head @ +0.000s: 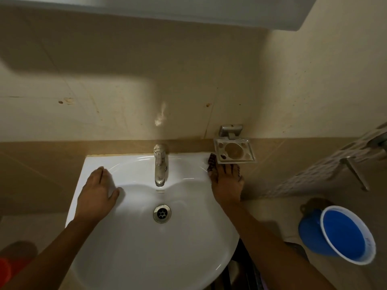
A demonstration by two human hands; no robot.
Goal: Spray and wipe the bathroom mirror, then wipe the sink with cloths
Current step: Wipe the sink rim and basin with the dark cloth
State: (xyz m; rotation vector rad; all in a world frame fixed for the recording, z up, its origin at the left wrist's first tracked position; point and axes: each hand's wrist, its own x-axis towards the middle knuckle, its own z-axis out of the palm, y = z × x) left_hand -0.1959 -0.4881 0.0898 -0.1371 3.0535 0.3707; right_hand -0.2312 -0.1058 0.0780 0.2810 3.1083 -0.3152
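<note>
A beige tiled wall backs a white ceramic sink (134, 258), with the lower edge of the mirror cabinet (167, 9) just showing at the top of the view. The left hand (95, 191) rests flat on the sink's left deck, fingers straight and relaxed, holding nothing. The right hand (227, 185) presses a dark cloth (211, 162) onto the back right corner of the rim, fingers spread over it; only a small patch of the cloth shows beyond the fingertips.

The cloth looks thin, soft and light — likely to bunch unless kept pinned under a flat palm. The glazed basin is probably slick, so it should slide easily.

Room is tight at that corner: the metal soap dish (234, 150) hangs just beside the fingertips, and the tap (160, 166) stands mid-deck. The open bowl around the drain (161, 213) offers freer sweeps — a blue bucket (343, 235) sits below to the right.
</note>
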